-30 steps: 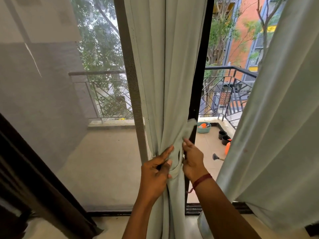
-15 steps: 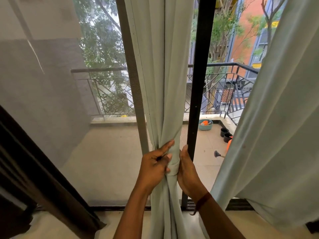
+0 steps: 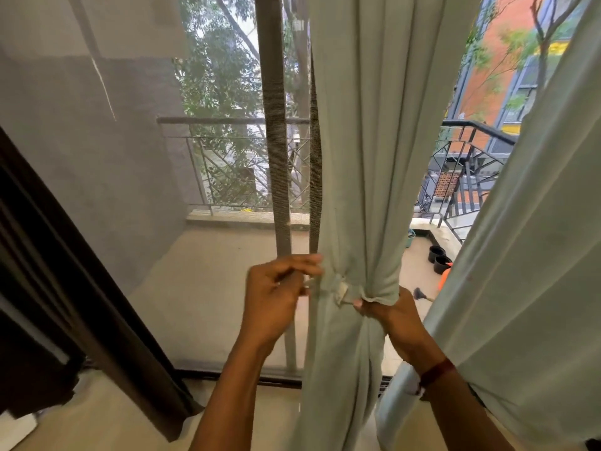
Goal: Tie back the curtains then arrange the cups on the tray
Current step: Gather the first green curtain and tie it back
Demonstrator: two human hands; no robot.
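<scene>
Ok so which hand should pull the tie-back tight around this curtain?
The left hand, probably: its fingers pinch the loose end of the tie-back beside the gathered curtain. The right hand is busy clamping the bunch.

We see the balcony floor (image 3: 208, 288), pale and tiled, beyond the door sill (image 3: 234, 374). Past the sill, on the far right, two black pots (image 3: 439, 255) stand on it side by side, with a teal tub (image 3: 411, 238) just left of them
</scene>
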